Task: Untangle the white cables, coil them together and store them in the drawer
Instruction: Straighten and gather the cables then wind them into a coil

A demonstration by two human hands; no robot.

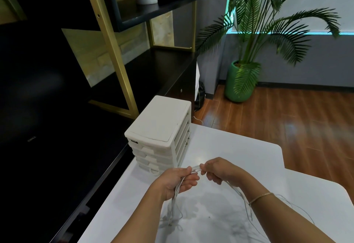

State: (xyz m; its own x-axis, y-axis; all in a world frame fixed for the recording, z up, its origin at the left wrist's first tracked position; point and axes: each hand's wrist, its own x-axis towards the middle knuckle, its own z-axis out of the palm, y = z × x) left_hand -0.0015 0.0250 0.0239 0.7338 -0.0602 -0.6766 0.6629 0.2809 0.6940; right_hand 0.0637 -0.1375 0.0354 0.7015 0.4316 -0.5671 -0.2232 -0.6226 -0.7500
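The white cables (pixel 177 189) run as one gathered bundle between my two hands, held just above the white table (pixel 239 150). My left hand (pixel 175 182) has its fingers curled around the bundle, and below it the strands hang down to the tabletop, where their ends lie in a loose tangle. My right hand (pixel 217 170) pinches the same bundle at its upper end, fingers closed on it, and more strands trail from under that hand past my wrist, which wears a thin bracelet (pixel 261 196), down to the table at the right. Just beyond my hands, at the table's far left corner, stands the white drawer unit (pixel 159 127), its stacked drawers all pushed in. Behind it are dark shelves with a gold frame (pixel 113 47), and a potted palm (pixel 241 81) stands on the wooden floor.
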